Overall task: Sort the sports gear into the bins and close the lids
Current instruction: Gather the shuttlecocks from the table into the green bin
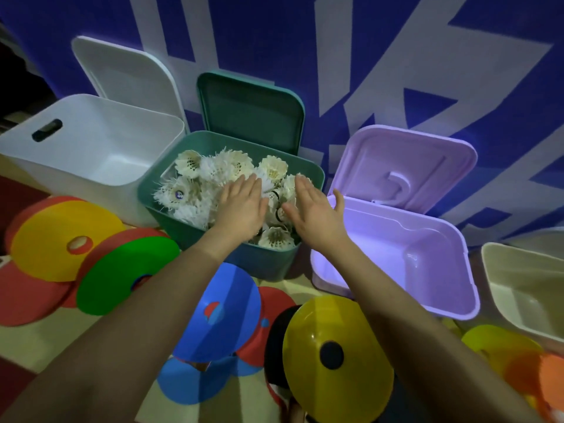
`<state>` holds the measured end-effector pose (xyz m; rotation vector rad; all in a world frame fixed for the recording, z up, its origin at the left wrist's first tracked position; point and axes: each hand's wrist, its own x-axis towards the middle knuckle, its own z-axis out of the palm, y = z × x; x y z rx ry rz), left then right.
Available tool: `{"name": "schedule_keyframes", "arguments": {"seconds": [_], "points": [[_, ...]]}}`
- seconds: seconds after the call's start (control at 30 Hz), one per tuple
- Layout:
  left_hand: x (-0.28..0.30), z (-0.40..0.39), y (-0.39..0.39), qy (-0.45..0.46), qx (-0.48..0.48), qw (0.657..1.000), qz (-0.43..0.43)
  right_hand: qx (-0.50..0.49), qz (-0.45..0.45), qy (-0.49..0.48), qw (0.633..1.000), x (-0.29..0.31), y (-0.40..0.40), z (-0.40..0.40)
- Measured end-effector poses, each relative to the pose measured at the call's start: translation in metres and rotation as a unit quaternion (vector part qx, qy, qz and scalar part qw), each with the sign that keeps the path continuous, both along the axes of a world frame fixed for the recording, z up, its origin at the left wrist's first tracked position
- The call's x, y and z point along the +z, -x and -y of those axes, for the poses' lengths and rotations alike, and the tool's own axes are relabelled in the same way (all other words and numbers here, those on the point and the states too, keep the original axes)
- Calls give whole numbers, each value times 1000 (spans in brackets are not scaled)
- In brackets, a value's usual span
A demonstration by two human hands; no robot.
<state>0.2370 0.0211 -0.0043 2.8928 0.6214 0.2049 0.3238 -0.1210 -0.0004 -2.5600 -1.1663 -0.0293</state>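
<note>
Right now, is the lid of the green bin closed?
No, the green bin stands open, its lid raised behind the shuttlecocks.

Your left bin: white plastic bin
Your middle bin: teal plastic bin, holding white feather shuttlecocks
Your right bin: lilac plastic bin
Your discs: yellow flat disc, green flat disc, blue flat disc
Backdrop: blue wall with white lettering

A blue wall fills the back of the room, painted with big pale grey block shapes that run slantwise across it. At the wall's foot the floor spreads out in cream, with dark red patches toward the left of the wall. Left of the wall a dark gap opens. The light is dim and bluish, brightest near the wall's base.
</note>
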Motion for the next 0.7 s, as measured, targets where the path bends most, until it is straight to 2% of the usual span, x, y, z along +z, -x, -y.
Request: {"name": "schedule_keyframes", "arguments": {"seconds": [0.1,0.17,0.23,0.33,0.4,0.5,0.57,0.7], "points": [[-2,-5,4,-10,-38,995,-88,15,-13,27,999,-1,6,-2],[-1,-7,7,-3,-44,992,-114,22,-7,33,999,-2,8,-7],[-2,-11,8,15,-31,993,-112,5,1,18,1000,-2,7,-11],[-1,-16,12,13,-29,995,-97,-24,68,-19,997,-2,2,-14],[0,-15,13,7,-40,996,-81,-23,108,-1,994,-1,1,-11],[1,-9,12,7,-60,995,-77,47,50,125,990,-3,4,-10],[3,-8,9,15,-63,994,-87,52,2,182,982,-1,5,-11],[12,-8,14,-1,-56,998,-36,30,-32,94,995,5,13,-5]]}}
